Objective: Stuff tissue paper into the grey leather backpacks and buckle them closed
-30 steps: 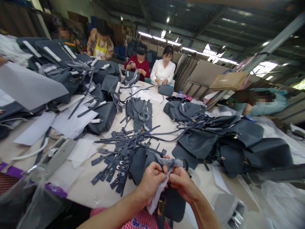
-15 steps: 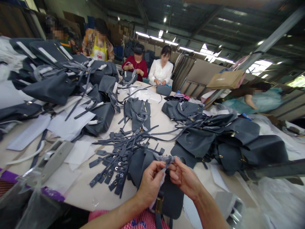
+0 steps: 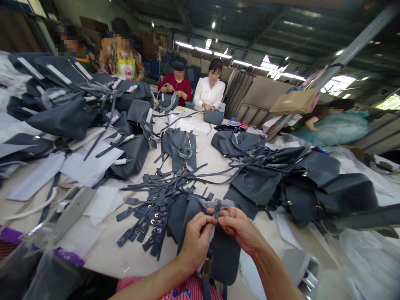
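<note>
A dark blue-grey bag (image 3: 226,258) lies in front of me at the table's near edge, with a gold clasp (image 3: 207,266) low on its front. Its handle (image 3: 208,203) is wrapped in pale, see-through film. A short, narrow strap (image 3: 218,205) loops over that wrapped handle. My left hand (image 3: 198,235) pinches the strap's lower part between thumb and fingertips. Right beside it, my right hand (image 3: 234,223) is closed on the same strap, just below the handle. The strap ends are hidden in my fingers.
Loose straps with gold buckles (image 3: 150,216) are heaped left of the bag. Another bag (image 3: 178,146) lies beyond them. More bags pile up at right (image 3: 312,183) and left (image 3: 62,116), near white sheets (image 3: 90,162). Several co-workers are across the table, one in a white shirt (image 3: 208,91).
My right hand has come down and left from the wrapped handle, and its fingertips now meet my left hand's at the strap. The strap now lies looped over the handle.
</note>
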The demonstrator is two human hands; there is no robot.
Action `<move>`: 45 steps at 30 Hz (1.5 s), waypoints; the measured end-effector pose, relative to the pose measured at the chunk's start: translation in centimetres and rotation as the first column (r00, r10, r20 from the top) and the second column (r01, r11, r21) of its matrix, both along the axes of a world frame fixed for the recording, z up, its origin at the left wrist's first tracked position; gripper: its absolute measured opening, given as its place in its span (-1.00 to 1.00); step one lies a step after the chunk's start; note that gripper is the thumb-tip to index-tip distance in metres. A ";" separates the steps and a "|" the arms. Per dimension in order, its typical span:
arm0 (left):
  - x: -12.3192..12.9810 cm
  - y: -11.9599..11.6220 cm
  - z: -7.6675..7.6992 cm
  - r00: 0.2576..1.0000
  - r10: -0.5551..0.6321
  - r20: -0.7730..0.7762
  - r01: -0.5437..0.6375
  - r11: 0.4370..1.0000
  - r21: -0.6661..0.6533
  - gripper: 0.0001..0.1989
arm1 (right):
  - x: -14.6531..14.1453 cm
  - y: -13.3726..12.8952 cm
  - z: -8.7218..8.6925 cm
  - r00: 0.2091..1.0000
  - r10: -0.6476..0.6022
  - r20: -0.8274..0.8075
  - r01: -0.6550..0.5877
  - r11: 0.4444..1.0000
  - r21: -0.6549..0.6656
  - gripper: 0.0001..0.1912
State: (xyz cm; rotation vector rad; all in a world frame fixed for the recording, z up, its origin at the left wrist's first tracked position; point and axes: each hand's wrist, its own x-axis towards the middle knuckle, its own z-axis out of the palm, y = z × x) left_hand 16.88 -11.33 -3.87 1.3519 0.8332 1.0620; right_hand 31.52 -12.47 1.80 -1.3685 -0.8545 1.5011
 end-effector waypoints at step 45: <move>0.0 0.3 0.3 0.956 -0.018 0.291 0.128 0.923 -0.363 -0.70 | 0.3 0.4 -1.8 0.999 0.047 -0.009 -0.046 0.992 0.116 -0.75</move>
